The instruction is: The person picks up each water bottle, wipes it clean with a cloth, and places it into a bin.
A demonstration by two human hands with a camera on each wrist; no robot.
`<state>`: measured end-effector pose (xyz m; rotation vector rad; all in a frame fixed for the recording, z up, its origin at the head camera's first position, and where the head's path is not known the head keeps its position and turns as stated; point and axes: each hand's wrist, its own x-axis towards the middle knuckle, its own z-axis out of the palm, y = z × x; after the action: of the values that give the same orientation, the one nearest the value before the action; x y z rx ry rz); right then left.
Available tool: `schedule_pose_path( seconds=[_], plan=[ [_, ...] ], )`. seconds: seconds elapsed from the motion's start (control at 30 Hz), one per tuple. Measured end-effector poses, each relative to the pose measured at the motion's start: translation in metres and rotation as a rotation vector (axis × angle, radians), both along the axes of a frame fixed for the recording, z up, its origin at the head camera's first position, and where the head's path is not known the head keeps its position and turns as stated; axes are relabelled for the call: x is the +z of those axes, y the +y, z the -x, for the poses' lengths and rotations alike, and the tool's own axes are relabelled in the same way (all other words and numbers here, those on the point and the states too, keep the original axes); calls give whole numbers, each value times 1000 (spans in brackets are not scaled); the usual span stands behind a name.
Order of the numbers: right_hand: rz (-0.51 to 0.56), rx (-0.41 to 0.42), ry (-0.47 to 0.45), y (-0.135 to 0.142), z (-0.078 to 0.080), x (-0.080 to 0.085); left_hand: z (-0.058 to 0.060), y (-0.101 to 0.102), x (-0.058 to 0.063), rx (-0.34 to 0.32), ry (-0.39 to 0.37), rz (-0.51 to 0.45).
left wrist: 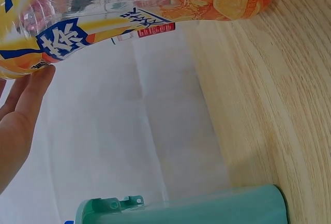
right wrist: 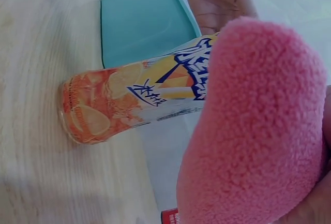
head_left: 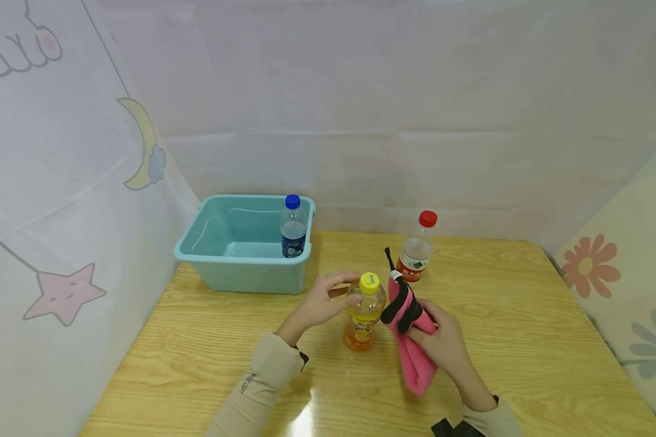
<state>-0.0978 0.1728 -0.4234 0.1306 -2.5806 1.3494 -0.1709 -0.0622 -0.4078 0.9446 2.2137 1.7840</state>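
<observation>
An upright plastic drink bottle [head_left: 361, 321] with a yellow cap and an orange-slice label stands on the table. My left hand [head_left: 324, 299] holds its upper part from the left, thumb in front and fingers behind. In the left wrist view, fingertips [left wrist: 44, 76] meet the bottle's label [left wrist: 64, 38]. On the right, my right hand [head_left: 443, 340] grips a folded pink fleece item [head_left: 415, 361] with black bands, a small white tag and a black cord end. Its soft rounded end [right wrist: 258, 115] hides the top of the bottle [right wrist: 124, 97] in the right wrist view.
A light-blue basin [head_left: 251, 276] sits at the back left, holding a blue-capped bottle [head_left: 293, 230] in its right end. Behind the pink item stands a red-capped water bottle [head_left: 417, 246]. White printed cloth [head_left: 361, 121] hangs around the wooden table [head_left: 525, 340].
</observation>
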Motion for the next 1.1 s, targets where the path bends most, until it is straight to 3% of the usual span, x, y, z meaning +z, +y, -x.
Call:
schedule_pose_path(
  seconds=[0.07, 0.17, 0.3, 0.37, 0.83, 1.1],
  plan=[
    [10, 1, 5, 0, 0, 3, -4, 0, 9, -6, -5, 10],
    [7, -2, 14, -2, 1, 6, -6, -1, 11, -3, -5, 27],
    [-9, 3, 32, -4, 3, 6, 1, -1, -5, 9, 57, 33],
    [-33, 9, 50, -5, 4, 5, 1, -1, -6, 17, 75, 37],
    [-214, 94, 131, -17, 15, 1, -1, 0, -8, 62, 29, 17],
    [-186, 86, 56, -20, 20, -2, -4, 1, -2, 74, -14, 22]
  ],
)
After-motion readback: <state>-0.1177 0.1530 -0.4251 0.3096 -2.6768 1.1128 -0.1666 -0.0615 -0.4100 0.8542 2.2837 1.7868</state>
